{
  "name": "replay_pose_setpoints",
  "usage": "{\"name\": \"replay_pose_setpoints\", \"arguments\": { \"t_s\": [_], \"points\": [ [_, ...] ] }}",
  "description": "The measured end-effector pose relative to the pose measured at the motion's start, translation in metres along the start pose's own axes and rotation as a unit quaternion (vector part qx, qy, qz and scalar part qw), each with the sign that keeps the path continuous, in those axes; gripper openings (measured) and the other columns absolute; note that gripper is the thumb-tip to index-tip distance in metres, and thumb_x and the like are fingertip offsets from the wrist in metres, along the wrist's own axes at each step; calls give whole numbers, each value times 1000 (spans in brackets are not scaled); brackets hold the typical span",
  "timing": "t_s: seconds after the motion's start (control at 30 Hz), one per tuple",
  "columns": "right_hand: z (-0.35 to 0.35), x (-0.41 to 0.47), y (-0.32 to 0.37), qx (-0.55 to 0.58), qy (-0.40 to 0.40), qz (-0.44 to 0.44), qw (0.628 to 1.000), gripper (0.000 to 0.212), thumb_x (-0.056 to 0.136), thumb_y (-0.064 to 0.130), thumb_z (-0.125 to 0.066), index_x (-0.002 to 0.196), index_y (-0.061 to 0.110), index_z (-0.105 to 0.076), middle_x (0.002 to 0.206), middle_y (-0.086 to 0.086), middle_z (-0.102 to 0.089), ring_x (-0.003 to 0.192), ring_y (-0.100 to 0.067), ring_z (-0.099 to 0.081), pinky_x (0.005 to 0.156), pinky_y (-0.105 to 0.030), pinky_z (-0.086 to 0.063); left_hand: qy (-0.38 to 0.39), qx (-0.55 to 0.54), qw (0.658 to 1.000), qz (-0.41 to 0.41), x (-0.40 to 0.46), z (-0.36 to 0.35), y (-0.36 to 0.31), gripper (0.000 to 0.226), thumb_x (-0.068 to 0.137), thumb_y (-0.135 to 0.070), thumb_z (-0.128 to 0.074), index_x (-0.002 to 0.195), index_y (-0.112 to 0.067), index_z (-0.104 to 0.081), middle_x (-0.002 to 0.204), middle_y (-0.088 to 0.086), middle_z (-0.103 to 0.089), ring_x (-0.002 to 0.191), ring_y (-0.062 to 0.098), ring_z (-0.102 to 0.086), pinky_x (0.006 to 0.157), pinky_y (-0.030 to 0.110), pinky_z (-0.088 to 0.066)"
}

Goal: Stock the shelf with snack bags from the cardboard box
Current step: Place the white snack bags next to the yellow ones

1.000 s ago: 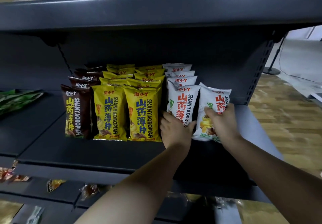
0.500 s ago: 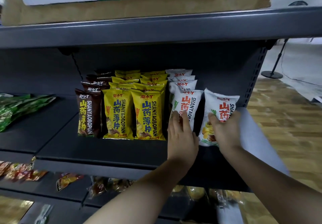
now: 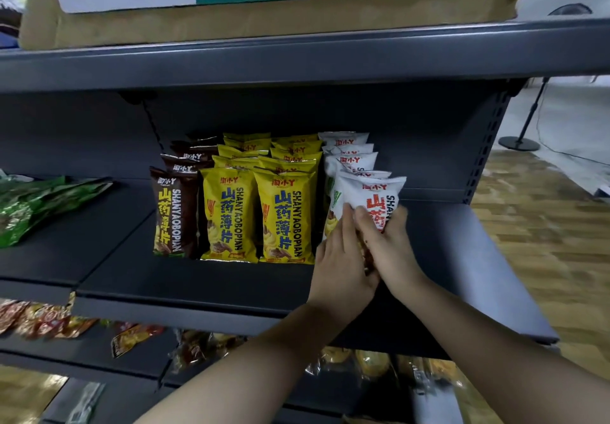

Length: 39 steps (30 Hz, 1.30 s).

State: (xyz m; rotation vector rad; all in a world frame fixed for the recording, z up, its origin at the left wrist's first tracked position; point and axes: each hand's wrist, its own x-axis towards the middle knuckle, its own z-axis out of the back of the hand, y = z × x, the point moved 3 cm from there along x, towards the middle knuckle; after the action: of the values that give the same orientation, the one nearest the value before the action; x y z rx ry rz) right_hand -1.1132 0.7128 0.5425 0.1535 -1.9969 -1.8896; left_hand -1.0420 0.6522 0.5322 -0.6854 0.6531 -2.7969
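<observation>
White foil, red characters and the Latin letters "SH" are legible on the front white snack bag (image 3: 369, 197); your hands cover the rest of its print. It stands upright at the head of the white row on the dark metal shelf (image 3: 185, 278), just right of the yellow rows. Your right hand (image 3: 391, 245) has a closed grip on its lower right part, fingers curled round the foil. Your left hand (image 3: 341, 268) lies against its lower left with fingers fairly straight, pressing rather than clasping.

Each yellow bag (image 3: 286, 217) reads "SHANYAOBOPIAN" down its side beside blue characters, with a small red logo at the top. The front brown bag (image 3: 173, 214) carries the same word with yellow characters.

Rows counted: one brown, two yellow, one white. About five white bags show; depth of the other rows cannot be counted reliably.

Above, the cardboard box (image 3: 264, 17) sits on the upper shelf; its white label print is too blurred to read. Green packets (image 3: 36, 205) lie flat at far left on the same shelf level. Mixed snack packets (image 3: 43, 321) occupy the shelf below. A black stand base (image 3: 519, 143) rests on the floor at right.
</observation>
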Motion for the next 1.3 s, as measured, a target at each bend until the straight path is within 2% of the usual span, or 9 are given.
{"name": "replay_pose_setpoints", "arguments": {
  "t_s": [0.13, 0.33, 0.4, 0.53, 0.67, 0.83, 1.03, 1.2, 1.3],
  "points": [
    [-9, 6, -3, -30, 16, -8, 999, 36, 96, 33, -53, 122, 13, -39, 116, 0, -57, 102, -9, -59, 71, -15, -46, -28, -35, 997, 60, 5, 2, 5, 91, 89, -39, -53, 150, -11, 8, 157, 6, -7, 145, 19, -15, 116, 35, -20],
    [-8, 13, -15, -148, -62, 19, 987, 63, 78, 51, -69, 120, 6, -53, 116, -7, -57, 116, -24, -53, 99, -46, -45, -32, -76, 987, 139, 15, -4, 10, 100, 85, -48, -56, 148, -10, 12, 153, 8, -17, 143, 23, -16, 116, 38, -18],
    [-9, 18, -23, -103, -38, -18, 994, 74, 71, 65, -67, 121, 12, -52, 118, -7, -60, 112, -22, -58, 93, -43, -51, -7, -81, 986, 145, 19, -7, 13, 107, 81, -45, -62, 148, -9, 13, 151, 10, -17, 143, 26, -16, 116, 38, -18],
    [-13, 19, -26, -1, 28, -54, 998, 36, 92, 31, -59, 121, 23, -39, 108, 11, -62, 91, 3, -61, 66, -8, -50, 12, -84, 982, 166, 25, -10, 18, 118, 73, -30, -75, 148, -10, 14, 148, 12, -20, 140, 28, -21, 115, 36, -21],
    [-12, 19, -21, 20, 49, -12, 999, 24, 93, 25, -58, 114, 27, -47, 106, 11, -66, 87, 4, -67, 66, -8, -50, -40, -94, 981, 167, 22, -14, 17, 103, 81, -34, -66, 149, -12, 9, 144, 10, -27, 136, 27, -29, 112, 37, -28],
    [-13, 31, -22, 1, 71, 18, 997, 18, 92, 33, -60, 109, 33, -54, 112, 2, -68, 97, -6, -68, 76, -18, -53, -62, -77, 979, 176, 25, -17, 20, 111, 74, -32, -73, 149, -15, 8, 139, 7, -29, 132, 25, -33, 108, 36, -33],
    [-11, 37, -28, -85, 50, 6, 995, 67, 65, 77, -58, 111, 29, -62, 115, -7, -60, 105, -17, -63, 92, -41, -53, -53, -95, 973, 202, 34, -24, 27, 108, 73, -32, -72, 148, -14, 3, 138, 7, -27, 133, 26, -31, 110, 33, -26],
    [-11, 33, -22, -55, 84, 17, 995, 9, 91, 29, -62, 99, 26, -64, 103, -5, -70, 90, -6, -69, 74, -17, -54, -56, -75, 975, 200, 29, -27, 28, 107, 67, -33, -78, 146, -8, -9, 137, 9, -31, 131, 24, -33, 110, 28, -25],
    [-11, 28, -23, -47, 77, 40, 995, 15, 89, 22, -65, 103, 17, -65, 99, 1, -71, 89, -5, -69, 72, -15, -54, -71, -73, 975, 196, 28, -27, 29, 94, 77, -34, -69, 145, -5, -10, 138, 10, -31, 132, 24, -32, 110, 27, -23]
  ]
}}
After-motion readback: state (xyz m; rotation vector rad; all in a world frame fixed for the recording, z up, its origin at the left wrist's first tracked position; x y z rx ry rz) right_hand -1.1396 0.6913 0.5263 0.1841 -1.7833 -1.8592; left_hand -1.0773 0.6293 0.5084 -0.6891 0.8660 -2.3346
